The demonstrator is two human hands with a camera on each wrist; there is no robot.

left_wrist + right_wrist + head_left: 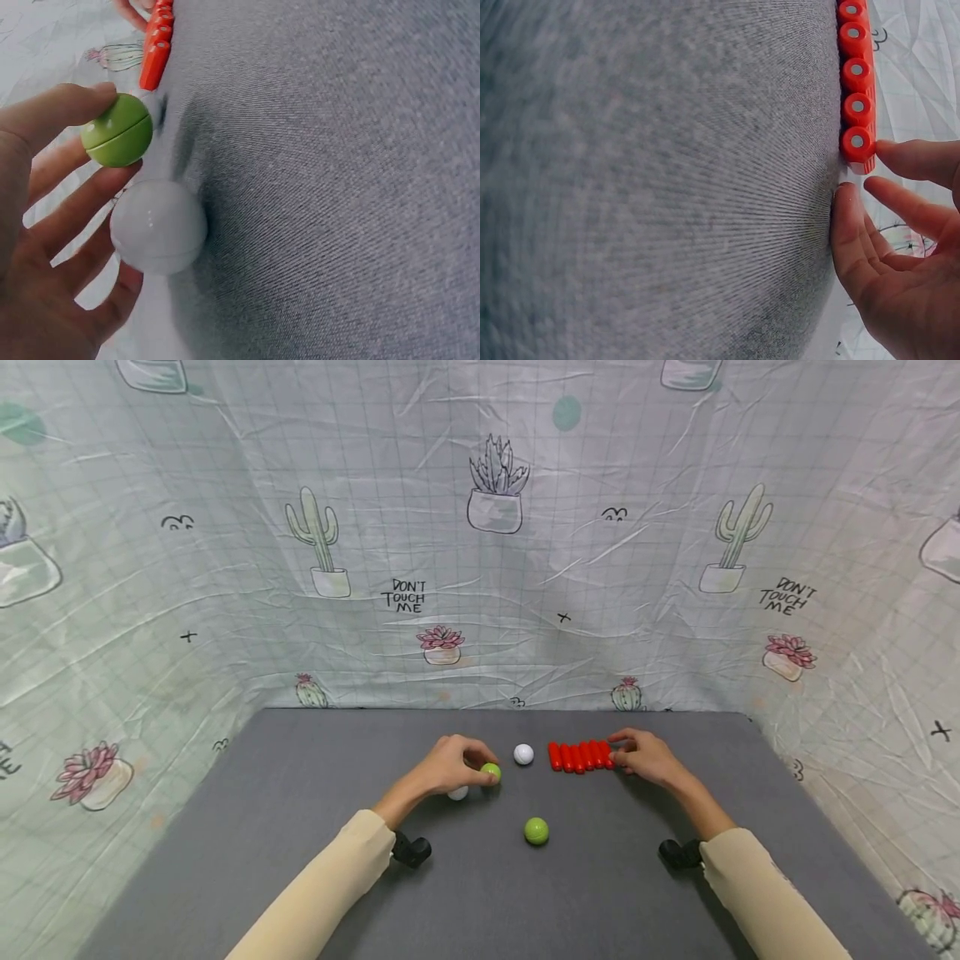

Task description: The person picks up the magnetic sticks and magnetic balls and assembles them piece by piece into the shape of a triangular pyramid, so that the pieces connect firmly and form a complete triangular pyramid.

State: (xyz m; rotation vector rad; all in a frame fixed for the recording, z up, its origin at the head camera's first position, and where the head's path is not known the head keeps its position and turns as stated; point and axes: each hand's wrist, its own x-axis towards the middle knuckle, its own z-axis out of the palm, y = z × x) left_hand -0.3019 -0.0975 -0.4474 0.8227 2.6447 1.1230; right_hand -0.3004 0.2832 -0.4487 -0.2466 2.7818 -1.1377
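Between the thumb and fingers of my left hand (452, 767) is a green ball (118, 130) with a seam line, pinched at the fingertips. A white ball (159, 226) lies just beside that hand, mostly hidden by it in the head view. My right hand (647, 756) is at the right end of a row of red rods (580, 756). In the right wrist view its thumb (907, 159) appears to touch the end rod (857, 142), while the other fingers lie loosely bent near the cloth. Each rod shows a silvery dot in its end.
Another white ball (523, 754) stands between the left hand and the rods. A second green ball (536, 831) sits nearer on the grey tabletop (480, 902). A patterned sheet (480, 568) hangs behind and along both sides.
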